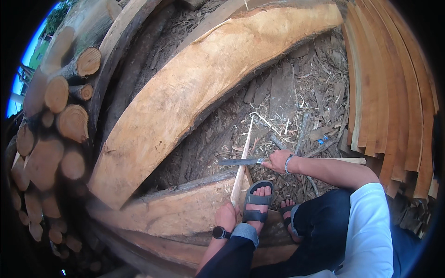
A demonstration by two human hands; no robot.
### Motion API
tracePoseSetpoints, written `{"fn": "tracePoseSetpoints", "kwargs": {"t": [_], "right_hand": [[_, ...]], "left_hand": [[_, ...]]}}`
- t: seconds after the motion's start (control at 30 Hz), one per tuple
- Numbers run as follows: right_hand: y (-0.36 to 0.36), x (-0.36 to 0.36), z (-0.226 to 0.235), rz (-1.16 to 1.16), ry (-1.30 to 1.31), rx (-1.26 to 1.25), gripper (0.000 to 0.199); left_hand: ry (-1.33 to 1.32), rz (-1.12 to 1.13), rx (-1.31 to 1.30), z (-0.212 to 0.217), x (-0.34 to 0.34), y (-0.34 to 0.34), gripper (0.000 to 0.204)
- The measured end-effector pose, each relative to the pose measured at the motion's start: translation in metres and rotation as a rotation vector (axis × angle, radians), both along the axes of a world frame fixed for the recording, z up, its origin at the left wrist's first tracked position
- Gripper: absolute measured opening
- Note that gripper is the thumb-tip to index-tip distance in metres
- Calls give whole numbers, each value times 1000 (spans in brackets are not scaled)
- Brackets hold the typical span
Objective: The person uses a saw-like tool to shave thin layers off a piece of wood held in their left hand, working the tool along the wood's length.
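Note:
My left hand [226,215], with a dark watch at its wrist, is closed around the lower end of a pale, split wooden stick [246,147]. The stick points away from me and narrows at its far end. My right hand [279,161] grips a knife [238,162] whose dark blade lies across the stick, pointing left. A pale wooden length [352,161] shows beyond my right forearm in line with the knife; it looks like a long handle, though the forearm hides the join. My sandalled foot [258,204] rests close beside the stick's lower part.
A large curved wood slab [208,74] stretches across the far side. Nearer lies another bark-edged slab [185,204] by my foot. Cut logs [56,94] are stacked at left, sawn boards [384,83] at right. Bark, shavings and twigs cover the ground [320,83].

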State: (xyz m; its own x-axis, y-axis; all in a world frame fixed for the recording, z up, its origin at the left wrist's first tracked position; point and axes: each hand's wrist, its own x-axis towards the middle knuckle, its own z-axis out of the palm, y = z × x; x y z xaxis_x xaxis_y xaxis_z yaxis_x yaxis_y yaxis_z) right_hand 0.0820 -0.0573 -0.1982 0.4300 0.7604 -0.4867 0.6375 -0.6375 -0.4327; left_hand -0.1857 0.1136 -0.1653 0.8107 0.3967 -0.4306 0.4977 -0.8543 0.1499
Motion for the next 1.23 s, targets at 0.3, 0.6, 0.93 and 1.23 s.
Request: {"fn": "tracePoseSetpoints", "kwargs": {"t": [0.3,0.6,0.93,1.23], "right_hand": [[-4,12,-7,-97,43,-29,70],[-4,14,-5,-76,27,-19,72],[5,19,0,-81,25,-40,69],[3,-24,-5,112,43,-5,72]], "left_hand": [[-1,1,-15,3,5,-3,37],[26,23,-28,5,4,-2,37],[63,37,18,5,1,-7,37],[167,19,80,3,2,-10,42]]}}
